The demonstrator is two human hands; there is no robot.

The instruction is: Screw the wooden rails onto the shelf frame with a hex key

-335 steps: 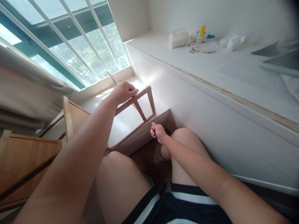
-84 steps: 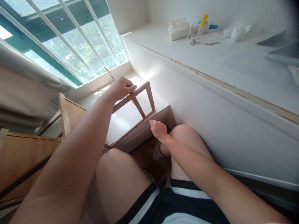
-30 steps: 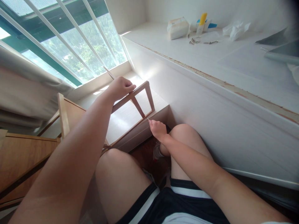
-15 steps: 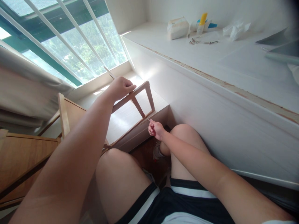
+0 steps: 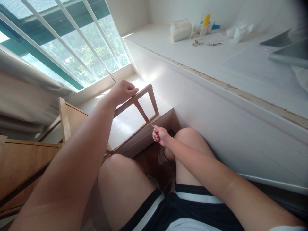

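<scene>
Head view: wooden frame point(image 5: 141, 110) tilted at front edge of white ledge point(image 5: 165, 106), left hand on top rail.
Left hand point(image 5: 125, 92) curled over the rail, thumb along it; right hand point(image 5: 160, 135) fisted round a thin metal tool point(image 5: 152, 125), its tip at the lower rail by the slat's foot, can't tell if touching. Loose screws point(image 5: 197, 42) on upper shelf point(image 5: 168, 48), near paper-like packet point(image 5: 181, 30).
</scene>
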